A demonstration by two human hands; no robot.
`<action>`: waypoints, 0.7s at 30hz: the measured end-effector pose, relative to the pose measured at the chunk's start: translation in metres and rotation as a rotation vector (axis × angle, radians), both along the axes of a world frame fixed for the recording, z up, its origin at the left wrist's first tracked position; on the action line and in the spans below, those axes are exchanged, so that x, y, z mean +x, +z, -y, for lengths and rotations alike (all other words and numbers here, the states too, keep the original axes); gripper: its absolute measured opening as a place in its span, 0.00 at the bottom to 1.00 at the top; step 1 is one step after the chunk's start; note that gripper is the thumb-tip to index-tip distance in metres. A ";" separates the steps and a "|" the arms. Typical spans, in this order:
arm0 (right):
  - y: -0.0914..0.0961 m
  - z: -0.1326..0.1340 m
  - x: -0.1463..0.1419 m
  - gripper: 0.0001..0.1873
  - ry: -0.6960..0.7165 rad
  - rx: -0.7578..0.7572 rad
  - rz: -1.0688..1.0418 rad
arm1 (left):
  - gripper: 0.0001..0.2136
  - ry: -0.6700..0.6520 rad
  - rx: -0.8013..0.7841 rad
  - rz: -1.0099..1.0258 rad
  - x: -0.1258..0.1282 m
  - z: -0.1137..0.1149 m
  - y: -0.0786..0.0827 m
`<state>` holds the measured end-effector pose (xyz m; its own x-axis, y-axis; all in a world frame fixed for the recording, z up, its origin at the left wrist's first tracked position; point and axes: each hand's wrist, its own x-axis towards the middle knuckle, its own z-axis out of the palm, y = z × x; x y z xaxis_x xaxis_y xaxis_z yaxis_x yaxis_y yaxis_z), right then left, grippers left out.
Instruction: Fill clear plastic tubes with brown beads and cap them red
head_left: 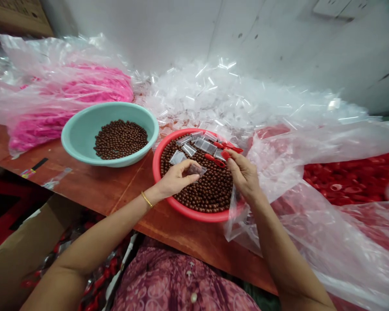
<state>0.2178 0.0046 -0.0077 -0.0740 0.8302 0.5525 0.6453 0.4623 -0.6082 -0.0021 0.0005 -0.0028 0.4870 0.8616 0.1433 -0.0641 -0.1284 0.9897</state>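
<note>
My left hand (178,178) is closed on a small clear plastic case (197,169) above the red basin (158,172). Over the basin's right side, my right hand (243,172) pinches a small red plastic piece (225,154) between thumb and fingers. Brown round beads (210,190) fill the basin beneath both hands. On the beads lie several clear flat cases (205,145) and several red plastic pieces (218,161). What is inside the held case is too small to make out.
A pale teal basin (69,142) with brown beads stands at the left. Behind it sits a bag of pink pieces (97,84). Clear plastic cases (214,95) are heaped along the wall. At the right lies an opened bag of red pieces (350,179). A cardboard box (29,233) stands below the table edge.
</note>
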 end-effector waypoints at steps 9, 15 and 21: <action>0.015 0.029 -0.052 0.17 0.245 -0.099 0.005 | 0.10 -0.006 0.128 -0.219 -0.002 0.004 -0.001; 0.008 0.033 -0.050 0.19 0.186 0.002 0.182 | 0.10 0.048 0.205 -0.399 -0.001 0.007 0.001; 0.006 0.037 -0.052 0.20 0.180 -0.050 0.174 | 0.08 0.069 0.241 -0.548 0.000 0.009 0.007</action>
<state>0.1654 -0.0328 -0.0014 -0.3131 0.8209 0.4776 0.6521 0.5514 -0.5203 -0.0019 -0.0089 0.0042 0.4892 0.8683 0.0824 0.4633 -0.3387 0.8190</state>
